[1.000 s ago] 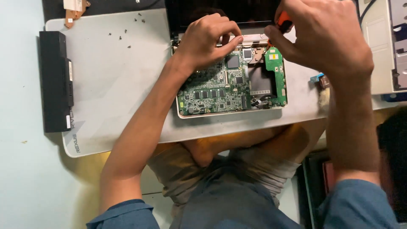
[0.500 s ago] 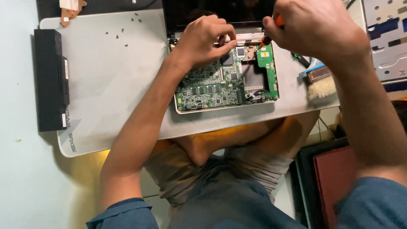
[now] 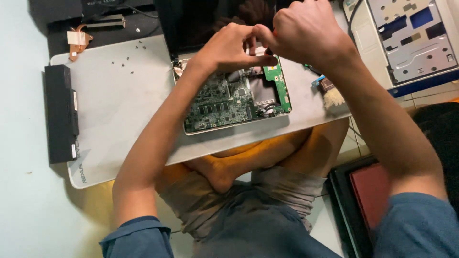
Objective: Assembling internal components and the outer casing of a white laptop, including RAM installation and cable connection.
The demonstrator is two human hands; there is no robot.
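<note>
Both your hands meet at the far edge of the green circuit board (image 3: 224,102) in the opened laptop base: keep your left hand (image 3: 229,48) pinching there, fingers closed, while your fisted right hand (image 3: 306,33) holds its small tool upright.

The right hand (image 3: 306,36) hides whatever its fingers pinch above the circuit board (image 3: 229,100) — the board's top edge is covered too.
</note>
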